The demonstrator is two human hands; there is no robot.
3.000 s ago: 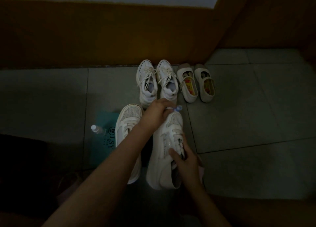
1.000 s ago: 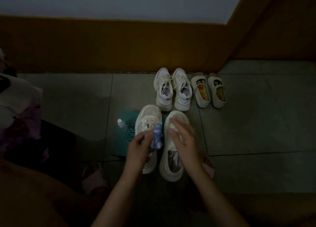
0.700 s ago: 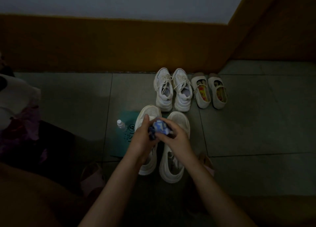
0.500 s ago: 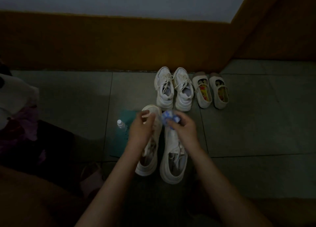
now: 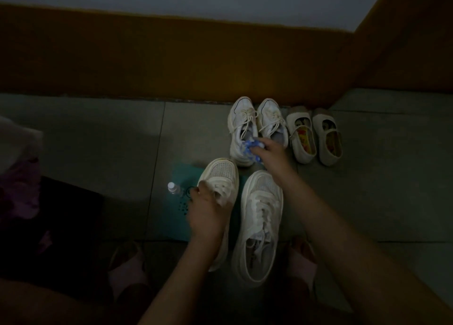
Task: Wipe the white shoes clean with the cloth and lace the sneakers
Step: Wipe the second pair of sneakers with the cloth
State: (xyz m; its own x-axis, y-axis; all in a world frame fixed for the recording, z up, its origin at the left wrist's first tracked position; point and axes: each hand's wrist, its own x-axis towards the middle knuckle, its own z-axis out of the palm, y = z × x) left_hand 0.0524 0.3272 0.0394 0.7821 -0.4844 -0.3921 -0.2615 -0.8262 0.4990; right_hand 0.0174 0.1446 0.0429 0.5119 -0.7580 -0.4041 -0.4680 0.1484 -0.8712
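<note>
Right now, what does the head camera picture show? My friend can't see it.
A person's left hand grips one white sneaker on a teal mat, while the right hand holds a blue-and-white cloth at another white sneaker pair by the wall. A second sneaker, small bottle and strap shoes are nearby.

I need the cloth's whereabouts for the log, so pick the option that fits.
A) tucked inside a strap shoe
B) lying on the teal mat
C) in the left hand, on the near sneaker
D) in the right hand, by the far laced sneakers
D: the right hand grips the blue-and-white cloth at the far laced sneakers, while the left hand holds the near sneaker.
</note>
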